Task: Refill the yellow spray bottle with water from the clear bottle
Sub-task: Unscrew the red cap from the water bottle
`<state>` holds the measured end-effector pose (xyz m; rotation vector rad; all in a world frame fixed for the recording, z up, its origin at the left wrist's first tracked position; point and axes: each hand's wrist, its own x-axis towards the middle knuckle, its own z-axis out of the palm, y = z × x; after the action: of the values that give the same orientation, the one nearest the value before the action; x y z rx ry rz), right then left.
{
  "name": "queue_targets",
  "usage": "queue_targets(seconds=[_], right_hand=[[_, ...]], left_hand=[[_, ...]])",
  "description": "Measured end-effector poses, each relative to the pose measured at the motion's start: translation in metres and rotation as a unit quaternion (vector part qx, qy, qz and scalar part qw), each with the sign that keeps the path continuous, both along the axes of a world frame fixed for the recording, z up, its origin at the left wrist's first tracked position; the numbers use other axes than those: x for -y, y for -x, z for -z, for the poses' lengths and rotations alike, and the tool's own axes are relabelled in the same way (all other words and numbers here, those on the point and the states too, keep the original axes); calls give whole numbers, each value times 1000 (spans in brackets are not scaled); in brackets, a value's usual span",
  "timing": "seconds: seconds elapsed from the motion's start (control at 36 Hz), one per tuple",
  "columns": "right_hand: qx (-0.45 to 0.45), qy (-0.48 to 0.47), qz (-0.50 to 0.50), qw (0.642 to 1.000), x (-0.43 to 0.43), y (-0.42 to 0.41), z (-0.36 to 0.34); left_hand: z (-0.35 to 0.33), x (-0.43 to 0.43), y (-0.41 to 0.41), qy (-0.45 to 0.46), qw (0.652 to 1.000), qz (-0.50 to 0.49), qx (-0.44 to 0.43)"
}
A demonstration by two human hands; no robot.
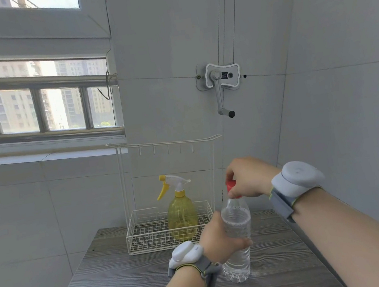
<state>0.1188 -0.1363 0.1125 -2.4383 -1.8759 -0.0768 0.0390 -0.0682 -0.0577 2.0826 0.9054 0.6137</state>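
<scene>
A clear water bottle (237,231) stands upright on the grey wood-grain table (120,279), nearly full. My left hand (218,241) grips its middle from the left. My right hand (247,177) comes down from the right and pinches the red cap (231,184) on the bottle's neck. The yellow spray bottle (181,215), with a white and yellow trigger head screwed on, stands upright in a white wire rack (148,236) just behind and left of the clear bottle.
The wire rack has a tall frame with a row of hooks (167,146) on top and stands against the tiled wall. A wall-mounted crank handle (221,90) hangs above. A window (37,106) is at the left. Both wrists carry grey strapped devices.
</scene>
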Motion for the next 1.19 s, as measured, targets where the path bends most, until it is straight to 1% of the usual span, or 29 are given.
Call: queue_targets(seconds=[0.11,0.19,0.28,0.39,0.44,0.53,0.58,0.61,0.67,0.75,0.83,1.06,1.19], right_hand=[[-16,-13,-19,1000,0,-1,-2],[-40,-41,-30,998,0,-2,-5],[-64,-104,-19,992,-1,-4,-3],[-104,-200,28,974,-5,-21,14],[-137,-240,51,960,-7,-31,26],[-215,-343,89,910,-5,-42,44],[-229,-395,114,882,-3,-49,58],[-227,-403,124,878,-1,-53,66],[-224,-387,139,884,1,-59,84],[-219,-313,162,910,8,-66,115],[-220,-249,184,925,13,-66,146],[-215,-127,218,944,23,-59,195],[-220,-84,222,946,27,-60,207]], left_hand=[[-2,0,1,1,1000,5,4],[-3,1,1,1,1000,3,6],[-4,2,1,4,1000,0,7],[-8,3,-1,-4,1000,-7,10],[-10,3,-3,-7,1000,-12,6],[-11,1,-7,-9,1000,-16,10],[-12,-1,-8,-9,1000,-18,15],[-11,-2,-10,-9,1000,-19,16],[-11,-4,-11,-10,999,-25,19],[-11,-6,-14,-3,999,-28,27],[-9,-7,-18,-8,999,-33,34],[-7,-8,-18,-14,999,-34,29],[-4,-7,-18,-15,999,-37,25]])
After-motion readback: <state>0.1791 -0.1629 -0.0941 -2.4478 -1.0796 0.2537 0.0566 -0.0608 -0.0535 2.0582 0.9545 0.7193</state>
